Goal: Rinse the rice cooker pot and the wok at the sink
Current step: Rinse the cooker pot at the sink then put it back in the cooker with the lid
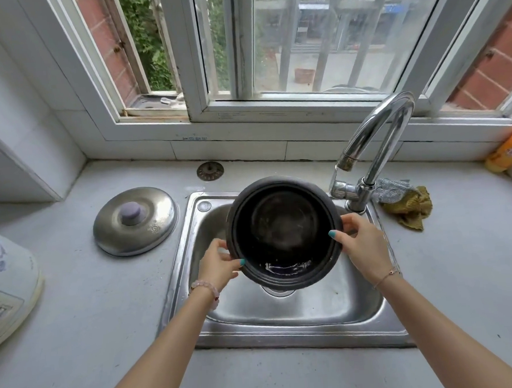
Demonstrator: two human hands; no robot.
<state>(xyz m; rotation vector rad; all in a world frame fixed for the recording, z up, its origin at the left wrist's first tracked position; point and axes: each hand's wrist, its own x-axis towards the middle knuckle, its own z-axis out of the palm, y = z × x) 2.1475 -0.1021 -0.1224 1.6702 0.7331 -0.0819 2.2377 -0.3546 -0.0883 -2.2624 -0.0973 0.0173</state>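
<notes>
Dark pot (284,231) hangs tilted over the steel sink (287,339), a little water pooled at its near wall; left grip (218,266) and right grip (363,247) each clasp its rim on opposite sides. Lid (135,220) rests on the surface (106,323) nearby

We find the rice cooker (5,287) cut by the left edge, the orange bottle (510,149) by the right; the pot (284,231) half hides the drain (280,292).

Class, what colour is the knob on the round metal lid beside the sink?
The round metal lid's knob is pale purple; head view.
</notes>
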